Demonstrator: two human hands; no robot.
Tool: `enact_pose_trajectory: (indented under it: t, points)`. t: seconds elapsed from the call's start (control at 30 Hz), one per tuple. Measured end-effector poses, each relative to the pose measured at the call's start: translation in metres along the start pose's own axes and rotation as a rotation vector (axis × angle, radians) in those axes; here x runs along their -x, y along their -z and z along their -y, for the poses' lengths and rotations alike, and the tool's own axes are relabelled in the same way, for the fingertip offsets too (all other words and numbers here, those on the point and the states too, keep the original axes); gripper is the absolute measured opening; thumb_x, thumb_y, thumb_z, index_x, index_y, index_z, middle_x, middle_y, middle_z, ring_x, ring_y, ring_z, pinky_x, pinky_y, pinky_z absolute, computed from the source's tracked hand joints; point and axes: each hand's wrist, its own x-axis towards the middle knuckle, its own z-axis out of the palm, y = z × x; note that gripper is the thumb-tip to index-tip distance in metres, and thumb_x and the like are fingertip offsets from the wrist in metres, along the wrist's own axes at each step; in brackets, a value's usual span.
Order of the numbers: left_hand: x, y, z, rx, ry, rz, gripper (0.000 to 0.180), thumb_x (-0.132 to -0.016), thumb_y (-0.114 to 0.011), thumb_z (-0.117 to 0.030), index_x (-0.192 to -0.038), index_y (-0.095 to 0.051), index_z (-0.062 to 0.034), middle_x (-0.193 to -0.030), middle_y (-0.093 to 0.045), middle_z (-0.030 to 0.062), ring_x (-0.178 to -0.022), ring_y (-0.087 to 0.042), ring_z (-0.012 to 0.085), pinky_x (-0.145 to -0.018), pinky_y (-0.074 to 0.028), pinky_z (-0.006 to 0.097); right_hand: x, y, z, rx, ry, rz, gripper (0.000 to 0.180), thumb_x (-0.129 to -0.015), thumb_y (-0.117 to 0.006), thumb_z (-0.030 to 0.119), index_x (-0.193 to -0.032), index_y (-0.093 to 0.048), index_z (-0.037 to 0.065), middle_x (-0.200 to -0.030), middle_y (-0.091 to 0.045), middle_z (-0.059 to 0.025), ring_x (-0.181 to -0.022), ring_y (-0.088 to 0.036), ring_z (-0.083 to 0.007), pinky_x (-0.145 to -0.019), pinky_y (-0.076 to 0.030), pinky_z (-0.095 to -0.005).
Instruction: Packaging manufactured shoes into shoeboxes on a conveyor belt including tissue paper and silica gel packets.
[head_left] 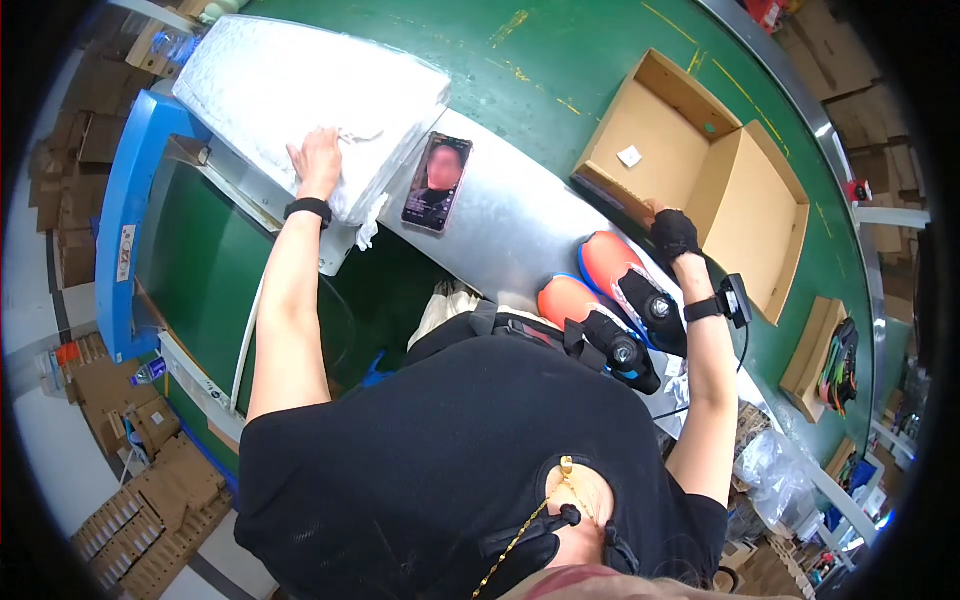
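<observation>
My left hand [318,160], a black band on its wrist, lies on a thick stack of white wrapping paper [290,90] and pinches the top sheet, which wrinkles at the fingertips. My right hand [672,232] wears a black fingerless glove and grips the near edge of an open cardboard box [650,150] with its lid [755,225] folded out to the right. Just below that hand, two orange and black shoes [600,262] [565,300] with blue soles lie side by side on the metal tabletop [520,215].
A phone [437,180] lies face up on the metal top between the paper and the box. A green conveyor belt [560,50] curves behind. Another box with shoes [835,360] sits far right. Flattened cartons [150,500] lie on the floor at left.
</observation>
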Motion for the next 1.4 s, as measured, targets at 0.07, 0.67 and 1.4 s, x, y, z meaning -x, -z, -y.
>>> enact_pose_trajectory:
  t: [0.07,0.67,1.4]
  points:
    - [-0.004,0.004,0.019,0.076,0.051,0.001,0.027,-0.087,-0.042,-0.029,-0.092,-0.056,-0.0066,-0.087,-0.06,0.0209,-0.086,-0.057,0.0369,-0.076,-0.043,0.052,0.007,0.001,-0.001,0.116,0.091,0.073,0.031,-0.079,-0.055,0.019,-0.11,-0.054,0.013,-0.092,-0.061,-0.021,-0.089,-0.059,-0.0348,-0.074,-0.047,-0.044]
    - [-0.017,0.223,-0.317,0.697,-0.927,-0.505,0.025,-0.083,-0.046,-0.009,-0.104,-0.05,0.0055,-0.094,-0.056,0.0202,-0.09,-0.053,0.0302,-0.08,-0.042,0.033,0.072,0.121,0.105,-1.401,0.469,-0.214,0.058,-0.074,-0.068,0.016,-0.124,-0.041,0.009,-0.089,-0.056,-0.0083,-0.076,-0.057,-0.0145,-0.065,-0.047,-0.0288]
    - [-0.046,0.02,-0.318,0.176,-0.374,-0.079,0.081,-0.073,-0.056,-0.059,-0.129,-0.037,-0.0041,-0.131,-0.036,0.0242,-0.126,-0.03,0.0328,-0.096,-0.023,0.059,0.218,0.013,-0.304,-1.556,-0.951,-1.539,0.015,-0.08,-0.054,0.015,-0.082,-0.056,0.0,-0.075,-0.058,-0.0109,-0.066,-0.057,-0.0186,-0.055,-0.049,-0.0259]
